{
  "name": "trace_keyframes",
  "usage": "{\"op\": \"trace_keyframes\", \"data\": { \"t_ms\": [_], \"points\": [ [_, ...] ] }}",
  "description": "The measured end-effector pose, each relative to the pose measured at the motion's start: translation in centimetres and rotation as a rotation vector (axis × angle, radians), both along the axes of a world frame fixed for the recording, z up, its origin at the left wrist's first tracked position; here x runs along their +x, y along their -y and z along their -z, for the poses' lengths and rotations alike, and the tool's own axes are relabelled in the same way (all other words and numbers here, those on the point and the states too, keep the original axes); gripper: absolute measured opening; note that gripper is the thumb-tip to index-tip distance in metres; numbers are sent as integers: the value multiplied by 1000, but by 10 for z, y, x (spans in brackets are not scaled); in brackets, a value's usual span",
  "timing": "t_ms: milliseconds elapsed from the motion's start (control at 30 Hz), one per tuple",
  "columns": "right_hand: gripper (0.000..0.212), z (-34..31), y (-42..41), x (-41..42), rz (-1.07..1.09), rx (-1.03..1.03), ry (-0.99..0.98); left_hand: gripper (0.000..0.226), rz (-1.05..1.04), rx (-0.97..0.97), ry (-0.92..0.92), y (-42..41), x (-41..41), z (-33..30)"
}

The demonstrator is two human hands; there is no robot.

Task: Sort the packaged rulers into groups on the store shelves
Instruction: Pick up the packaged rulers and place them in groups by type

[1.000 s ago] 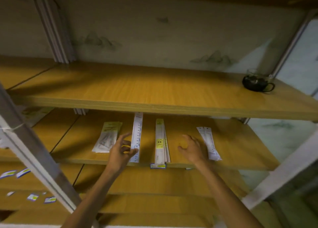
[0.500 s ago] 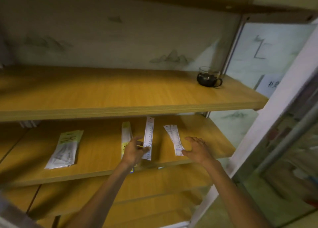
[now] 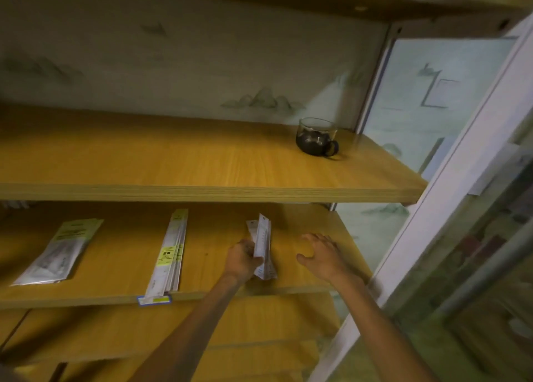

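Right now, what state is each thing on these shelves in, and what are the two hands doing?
White rulers: gripped by the left hand, tilted up off the middle shelf.
Yellow-label rulers: lying flat, front end over the shelf edge.
Green packets: stacked flat at the left.
Cup: upright on the upper shelf, dark inside.
Left hand: fingers curled round the white rulers.
Right hand: open, holding nothing.
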State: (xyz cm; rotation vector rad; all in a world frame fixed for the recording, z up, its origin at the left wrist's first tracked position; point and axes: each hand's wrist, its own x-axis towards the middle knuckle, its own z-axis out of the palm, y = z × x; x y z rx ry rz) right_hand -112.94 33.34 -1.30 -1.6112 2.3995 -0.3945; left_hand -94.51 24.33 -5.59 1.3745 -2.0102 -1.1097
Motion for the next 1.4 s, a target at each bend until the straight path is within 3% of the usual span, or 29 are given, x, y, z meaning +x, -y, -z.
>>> {"op": "trace_keyframes", "data": {
  "t_ms": [200,300,633,933,1400],
  "points": [
    [57,5,3,-6,-65,10,6,23,-38,-160,217,-4,4,2],
    [56,4,8,3,-103,1,35,40,-110,-211,288,-3,22,-10],
    [57,-3,40,101,-370,6,40,66,-165,-332,565,-2,148,-50],
    [59,-12,59,283,-622,-8,-6,74,-311,-276,702,-43,334,-56],
    [60,-8,67,611,-931,18,34,76,-636,-130,732,-115,649,-37]
  ]
}}
